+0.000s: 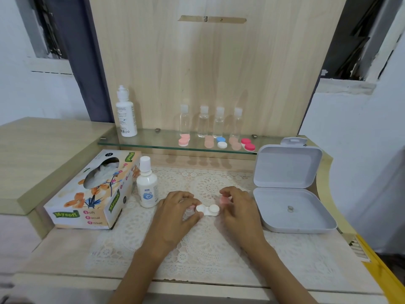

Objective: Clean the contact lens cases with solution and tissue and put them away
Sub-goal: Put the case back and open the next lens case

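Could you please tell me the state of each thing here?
case: on mat, a cap off.
pink cap: pinched by right hand.
left hand: holds case.
box: open.
small bottle: upright, capped.
tall bottle: upright, capped.
clear bottles: upright, capped.
tissue box: opened.

Smooth white plastic lens case (208,210) on cream lace cloth (197,249); matt grey plastic box (287,165); glossy glass shelf (153,142); pale wood-grain panel (208,62).

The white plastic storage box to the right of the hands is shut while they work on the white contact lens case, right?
Not quite. The head view shows the white plastic storage box lying open, lid raised, while the left hand and right hand work on the white contact lens case.
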The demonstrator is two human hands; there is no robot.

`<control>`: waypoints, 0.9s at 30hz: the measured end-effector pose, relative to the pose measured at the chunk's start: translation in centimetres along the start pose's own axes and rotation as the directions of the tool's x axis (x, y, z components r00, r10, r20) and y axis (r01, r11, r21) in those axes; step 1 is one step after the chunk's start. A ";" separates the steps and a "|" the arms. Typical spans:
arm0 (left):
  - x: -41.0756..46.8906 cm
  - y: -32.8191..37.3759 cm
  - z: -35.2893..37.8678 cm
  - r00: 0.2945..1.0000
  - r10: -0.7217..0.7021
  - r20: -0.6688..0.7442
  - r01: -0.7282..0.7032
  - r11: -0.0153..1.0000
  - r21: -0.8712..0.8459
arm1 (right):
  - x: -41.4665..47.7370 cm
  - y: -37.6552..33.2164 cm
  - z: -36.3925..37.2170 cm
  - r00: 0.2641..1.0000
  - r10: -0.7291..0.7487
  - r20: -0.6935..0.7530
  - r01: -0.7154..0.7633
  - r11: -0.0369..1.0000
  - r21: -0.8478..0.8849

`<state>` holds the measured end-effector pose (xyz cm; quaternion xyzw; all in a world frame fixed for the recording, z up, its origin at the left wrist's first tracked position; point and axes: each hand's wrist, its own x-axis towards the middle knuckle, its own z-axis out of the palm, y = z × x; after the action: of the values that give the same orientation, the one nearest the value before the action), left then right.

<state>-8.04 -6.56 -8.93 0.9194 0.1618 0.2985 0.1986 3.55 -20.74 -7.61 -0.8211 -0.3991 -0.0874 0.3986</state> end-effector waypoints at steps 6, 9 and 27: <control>-0.2 -0.1 -0.2 1.000 -0.003 0.027 0.002 0.999 0.038 | 0.1 -0.3 -0.3 0.997 -0.042 0.058 0.047 0.995 -0.087; -0.1 -0.1 -0.1 1.000 -0.001 0.023 0.000 0.999 0.045 | 0.0 -0.5 -0.4 0.992 -0.052 0.115 0.066 0.990 -0.124; -0.8 0.7 -2.0 0.971 -0.139 0.192 0.096 0.971 0.218 | 0.1 -0.3 -0.4 0.989 -0.051 0.139 0.076 0.981 -0.180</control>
<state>-9.75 -6.97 -7.52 0.9497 0.2251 0.1707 0.1351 3.43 -20.82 -7.11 -0.8454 -0.4410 -0.0815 0.2901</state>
